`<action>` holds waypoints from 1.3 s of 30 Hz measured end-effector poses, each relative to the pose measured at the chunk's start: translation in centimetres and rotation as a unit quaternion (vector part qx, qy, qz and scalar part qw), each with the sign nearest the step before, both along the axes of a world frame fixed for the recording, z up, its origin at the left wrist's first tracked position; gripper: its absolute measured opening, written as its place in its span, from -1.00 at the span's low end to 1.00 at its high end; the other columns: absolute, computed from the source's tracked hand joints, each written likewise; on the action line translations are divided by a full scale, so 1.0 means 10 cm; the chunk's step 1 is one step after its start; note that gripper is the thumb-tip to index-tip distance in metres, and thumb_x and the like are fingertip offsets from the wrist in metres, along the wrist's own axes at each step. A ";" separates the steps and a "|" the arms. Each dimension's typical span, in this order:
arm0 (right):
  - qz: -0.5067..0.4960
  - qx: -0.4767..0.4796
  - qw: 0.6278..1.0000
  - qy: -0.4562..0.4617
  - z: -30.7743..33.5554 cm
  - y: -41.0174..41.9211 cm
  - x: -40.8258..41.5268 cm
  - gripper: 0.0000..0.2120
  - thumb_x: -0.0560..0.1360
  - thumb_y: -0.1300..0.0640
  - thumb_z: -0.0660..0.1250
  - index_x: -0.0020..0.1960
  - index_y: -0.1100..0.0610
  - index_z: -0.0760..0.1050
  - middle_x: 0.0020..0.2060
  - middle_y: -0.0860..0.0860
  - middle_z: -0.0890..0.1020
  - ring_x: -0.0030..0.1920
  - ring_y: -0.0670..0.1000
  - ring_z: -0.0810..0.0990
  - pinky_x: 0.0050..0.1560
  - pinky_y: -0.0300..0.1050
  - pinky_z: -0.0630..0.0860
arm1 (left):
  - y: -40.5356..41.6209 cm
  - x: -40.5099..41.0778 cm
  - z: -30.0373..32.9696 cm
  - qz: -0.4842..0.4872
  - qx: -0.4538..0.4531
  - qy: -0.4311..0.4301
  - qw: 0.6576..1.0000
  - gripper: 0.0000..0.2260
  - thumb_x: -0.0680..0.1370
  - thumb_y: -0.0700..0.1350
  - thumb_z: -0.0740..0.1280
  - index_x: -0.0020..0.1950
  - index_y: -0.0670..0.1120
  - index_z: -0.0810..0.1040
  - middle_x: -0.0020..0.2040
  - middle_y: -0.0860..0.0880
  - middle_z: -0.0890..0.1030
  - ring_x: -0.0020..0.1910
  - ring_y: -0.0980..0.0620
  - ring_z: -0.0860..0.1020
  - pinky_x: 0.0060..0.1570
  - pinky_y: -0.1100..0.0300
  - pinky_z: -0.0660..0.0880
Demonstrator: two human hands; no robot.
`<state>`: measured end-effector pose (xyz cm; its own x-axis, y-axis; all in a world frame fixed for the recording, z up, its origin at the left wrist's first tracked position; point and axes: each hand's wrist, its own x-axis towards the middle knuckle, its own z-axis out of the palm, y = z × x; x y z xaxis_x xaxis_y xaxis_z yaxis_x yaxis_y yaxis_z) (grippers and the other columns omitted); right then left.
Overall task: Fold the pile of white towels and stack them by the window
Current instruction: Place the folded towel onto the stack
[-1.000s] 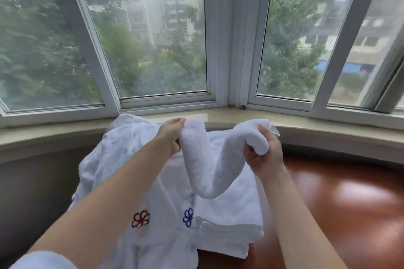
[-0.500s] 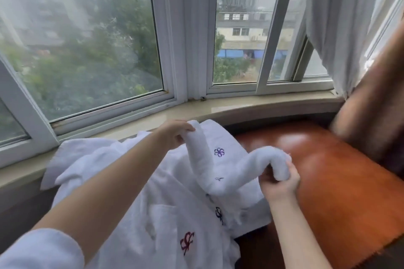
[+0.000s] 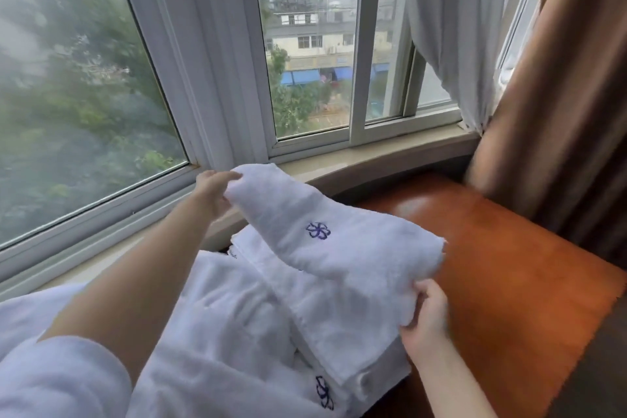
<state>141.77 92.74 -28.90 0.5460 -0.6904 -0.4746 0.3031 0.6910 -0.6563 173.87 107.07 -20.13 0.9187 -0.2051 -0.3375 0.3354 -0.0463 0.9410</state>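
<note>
I see a folded towel (image 3: 342, 248) held stretched above the stack (image 3: 339, 326), left hand (image 3: 212, 192) pinching its far corner at 11 o'clock, right hand (image 3: 424, 314) gripping the near edge at 5 o'clock. Holding both ends likely keeps the fold flat while it goes onto the stack. Unfolded white cloth, the pile (image 3: 210, 332), lies at 7 o'clock. All of it rests on a glossy wooden seat (image 3: 502, 265) under the sill (image 3: 373, 154), window (image 3: 315, 44) above and brown curtain (image 3: 559, 95) at 2 o'clock.
</note>
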 end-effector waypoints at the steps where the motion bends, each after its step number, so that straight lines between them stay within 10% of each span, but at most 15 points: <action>1: 0.010 0.012 0.998 0.065 -0.20 0.08 0.02 -0.78 0.49 0.30 0.10 -0.27 0.25 0.44 -0.51 0.03 0.51 -0.52 -0.02 0.50 -0.50 -0.30 0.40 | 0.01 0.04 -0.17 -0.021 0.055 0.029 0.998 -0.55 0.51 -0.22 0.40 0.34 -0.11 0.32 0.11 -0.15 0.41 -0.15 -0.05 0.48 -0.10 0.02 0.50; 5: 0.038 0.001 0.971 0.236 -0.92 0.22 0.10 -0.61 0.37 0.06 0.35 0.15 0.19 0.53 0.04 0.18 0.64 0.05 0.23 0.60 0.10 0.14 0.55 | 0.00 -0.08 -0.83 -0.160 0.224 0.155 0.949 -0.38 0.54 -0.07 0.38 0.52 -0.13 0.21 0.39 -0.16 0.35 0.21 -0.14 0.44 0.16 -0.06 0.40; 8: 0.063 -0.063 0.937 0.337 -1.36 0.11 0.20 -0.18 0.07 -0.36 0.48 0.27 -0.13 0.38 0.24 -0.05 0.53 0.29 0.16 0.47 0.32 0.20 0.40 | -0.12 -0.11 -1.02 -0.157 0.255 0.144 0.943 -0.46 0.54 -0.14 0.39 0.46 -0.11 0.26 0.18 -0.23 0.39 0.01 -0.15 0.49 0.07 0.03 0.44; 15: 0.042 -0.121 0.948 0.292 -0.95 0.38 0.18 -0.46 0.33 0.15 0.55 0.21 -0.02 0.36 0.14 0.01 0.60 0.15 0.11 0.58 0.22 0.19 0.52 | -0.33 0.05 -1.16 -0.099 0.395 0.002 0.913 -0.53 0.49 0.01 0.42 0.30 -0.13 0.34 0.38 -0.23 0.26 0.28 -0.22 0.35 0.25 -0.02 0.43; 20: 0.041 -0.107 0.963 0.246 -0.93 0.38 0.20 -0.42 0.33 0.14 0.54 0.25 -0.02 0.36 0.12 0.01 0.59 0.10 0.13 0.61 0.01 0.22 0.62 | -0.43 0.00 -1.18 -0.142 0.260 0.047 0.954 -0.58 0.50 -0.25 0.41 0.31 -0.32 0.42 -0.09 -0.18 0.54 -0.20 -0.10 0.54 -0.04 0.08 0.52; 30: 0.041 -0.198 0.959 0.199 -0.78 0.67 0.05 -0.44 0.48 0.29 0.41 0.41 0.09 0.30 0.21 0.00 0.54 0.19 0.02 0.51 0.25 -0.03 0.44 | -0.30 -0.11 -0.96 -0.119 0.342 -0.137 0.922 -0.80 0.52 -0.28 0.19 0.10 -0.11 0.29 0.08 -0.18 0.40 -0.05 -0.15 0.42 -0.10 0.02 0.45; 36: 0.064 -0.208 0.942 0.257 -0.73 0.59 -0.03 -0.48 0.45 0.28 0.44 0.35 0.14 0.34 0.04 -0.03 0.55 -0.10 -0.16 0.50 -0.15 -0.25 0.46 | -0.19 -0.30 -1.04 -0.236 0.555 -0.243 0.760 -0.76 0.57 -0.16 0.23 0.22 -0.11 0.35 0.17 -0.17 0.42 0.11 -0.19 0.45 -0.05 0.02 0.43; 39: 0.065 -0.227 0.904 0.357 -0.70 0.62 -0.03 -0.22 0.42 0.18 0.47 0.51 0.10 0.13 0.24 0.05 0.48 0.04 0.02 0.51 0.03 -0.12 0.45 | -0.19 -0.33 -1.10 -0.320 0.638 -0.201 0.671 -0.65 0.54 -0.04 0.32 0.31 -0.04 0.44 0.33 -0.13 0.32 0.26 -0.19 0.40 0.14 0.01 0.42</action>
<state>141.47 98.98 -35.95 0.3026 -0.8548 -0.4216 -0.3740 0.3003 -0.8774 170.54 105.22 -31.15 0.8495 -0.3807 -0.3652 -0.4068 -0.9135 0.0059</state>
